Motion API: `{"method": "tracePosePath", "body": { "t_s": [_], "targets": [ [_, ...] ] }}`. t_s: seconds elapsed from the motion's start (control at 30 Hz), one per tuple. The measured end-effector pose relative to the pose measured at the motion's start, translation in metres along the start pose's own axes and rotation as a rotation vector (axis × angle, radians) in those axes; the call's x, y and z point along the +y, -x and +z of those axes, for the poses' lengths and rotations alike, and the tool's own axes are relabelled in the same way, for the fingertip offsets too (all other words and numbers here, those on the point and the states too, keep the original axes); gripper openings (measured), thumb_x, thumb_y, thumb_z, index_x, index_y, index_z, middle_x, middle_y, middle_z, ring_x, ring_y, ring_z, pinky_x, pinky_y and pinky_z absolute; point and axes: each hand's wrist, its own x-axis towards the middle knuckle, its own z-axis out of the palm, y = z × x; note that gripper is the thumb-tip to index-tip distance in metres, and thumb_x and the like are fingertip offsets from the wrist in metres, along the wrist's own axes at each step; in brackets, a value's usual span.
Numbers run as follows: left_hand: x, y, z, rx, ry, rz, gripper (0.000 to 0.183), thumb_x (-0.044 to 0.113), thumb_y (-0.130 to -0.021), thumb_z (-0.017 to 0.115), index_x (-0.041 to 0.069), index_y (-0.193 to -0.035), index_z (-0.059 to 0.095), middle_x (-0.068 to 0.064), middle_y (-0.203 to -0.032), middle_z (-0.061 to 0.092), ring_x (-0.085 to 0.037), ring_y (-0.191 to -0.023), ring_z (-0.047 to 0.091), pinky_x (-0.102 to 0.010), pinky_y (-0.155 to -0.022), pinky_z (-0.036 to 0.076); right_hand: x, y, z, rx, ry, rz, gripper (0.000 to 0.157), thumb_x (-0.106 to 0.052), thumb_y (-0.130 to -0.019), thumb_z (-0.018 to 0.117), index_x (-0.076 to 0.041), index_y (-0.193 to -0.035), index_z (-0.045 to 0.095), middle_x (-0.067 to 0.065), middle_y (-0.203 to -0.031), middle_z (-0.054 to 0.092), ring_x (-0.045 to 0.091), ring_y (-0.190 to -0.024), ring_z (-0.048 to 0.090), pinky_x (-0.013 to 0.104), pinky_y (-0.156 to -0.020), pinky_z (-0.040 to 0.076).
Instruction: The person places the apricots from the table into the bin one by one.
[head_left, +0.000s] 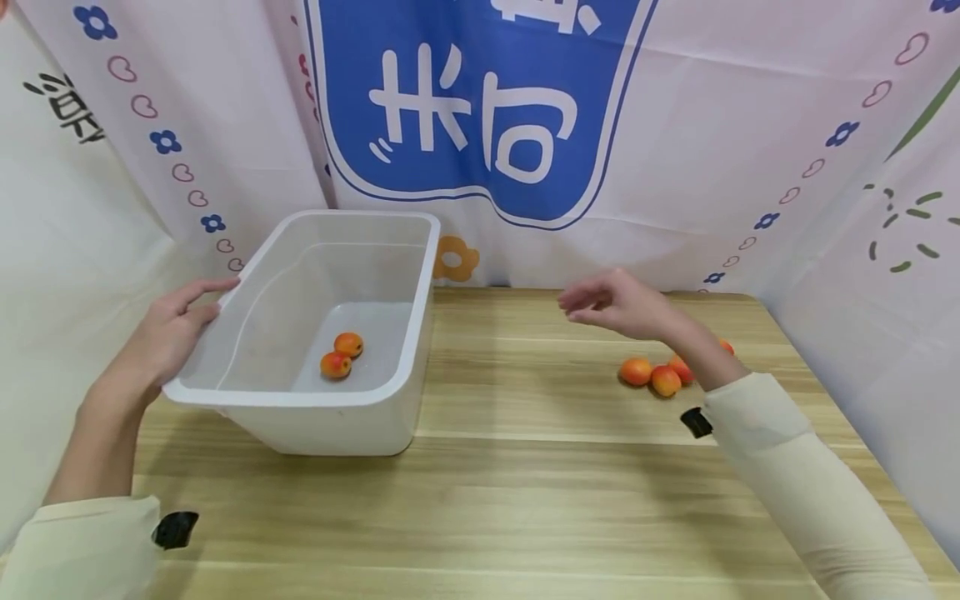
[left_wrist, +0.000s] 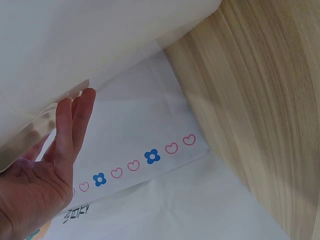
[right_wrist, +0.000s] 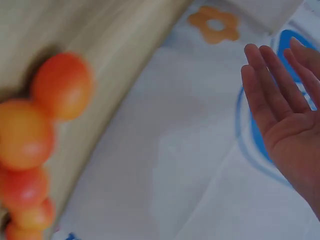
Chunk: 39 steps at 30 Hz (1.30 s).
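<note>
My left hand (head_left: 168, 333) is at the left rim of a white plastic bin (head_left: 420, 333). Its fingers look fairly straight in the left wrist view, touching the bin just below the rim (left_wrist: 30, 137). Two small orange-red fruits lie together on the bin floor: one fruit (head_left: 348, 344) behind, another fruit (head_left: 335, 365) in front. My right hand (head_left: 618, 307) hovers over the table, right of the bin, holding nothing. In the right wrist view its palm (right_wrist: 295, 130) faces the camera, fingers extended. More orange-red fruits (head_left: 636, 372) cluster under the right forearm, which partly hides them.
The wooden table (head_left: 525, 500) reaches back to a white printed cloth (head_left: 675, 208) hung behind it. Cloth also hangs at both sides. Black wrist pieces show at the left cuff (head_left: 175, 530) and right cuff (head_left: 697, 422).
</note>
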Motion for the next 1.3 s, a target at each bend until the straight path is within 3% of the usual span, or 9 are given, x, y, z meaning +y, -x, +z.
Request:
{"method": "tracePosePath", "body": {
  "t_s": [0.13, 0.27, 0.63, 0.97, 1.3],
  "targets": [
    [0.001, 0.001, -0.001, -0.002, 0.003, -0.012, 0.051, 0.019, -0.112, 0.029, 0.0, -0.159, 0.032, -0.044, -0.15, 0.034, 0.004, -0.076, 0.059, -0.028, -0.059, 0.058, 0.03, 0.017, -0.006, 0.003, 0.034, 0.055, 0.024, 0.001, -0.094, 0.073, 0.007, -0.117, 0.073, 0.021, -0.111, 0.075, 0.034, -0.099, 0.074, 0.045, -0.087, 0.061],
    [0.002, 0.002, -0.001, -0.001, 0.001, -0.014, 0.051, 0.019, -0.112, 0.029, 0.0, -0.159, 0.032, -0.044, -0.151, 0.033, 0.004, -0.076, 0.059, -0.028, -0.06, 0.058, 0.049, 0.032, -0.012, -0.048, 0.079, 0.129, 0.024, 0.001, -0.091, 0.076, 0.007, -0.114, 0.075, 0.022, -0.11, 0.075, 0.033, -0.098, 0.074, 0.045, -0.087, 0.061],
    [0.003, 0.002, -0.002, -0.003, 0.014, -0.013, 0.051, 0.02, -0.112, 0.029, 0.001, -0.159, 0.032, -0.044, -0.149, 0.035, 0.002, -0.075, 0.061, -0.03, -0.059, 0.058, 0.066, 0.05, -0.016, -0.227, 0.12, 0.348, 0.034, -0.011, -0.087, 0.083, 0.003, -0.116, 0.075, 0.016, -0.113, 0.075, 0.031, -0.104, 0.071, 0.051, -0.095, 0.057],
    [0.006, 0.0, 0.002, 0.002, 0.02, 0.0, 0.05, 0.017, -0.112, 0.029, -0.001, -0.158, 0.032, -0.045, -0.147, 0.036, 0.001, -0.074, 0.06, -0.028, -0.057, 0.057, 0.081, 0.052, -0.007, -0.259, 0.145, 0.303, 0.028, -0.009, -0.085, 0.085, 0.003, -0.11, 0.077, 0.01, -0.105, 0.077, 0.023, -0.097, 0.071, 0.049, -0.094, 0.057],
    [0.004, 0.002, 0.0, -0.002, 0.013, -0.005, 0.05, 0.018, -0.112, 0.029, -0.001, -0.158, 0.031, -0.045, -0.149, 0.034, 0.001, -0.075, 0.059, -0.029, -0.058, 0.057, 0.079, 0.052, -0.004, -0.256, 0.178, 0.325, 0.027, -0.01, -0.086, 0.085, -0.001, -0.11, 0.079, 0.014, -0.114, 0.075, 0.034, -0.106, 0.07, 0.053, -0.096, 0.056]
  ]
}}
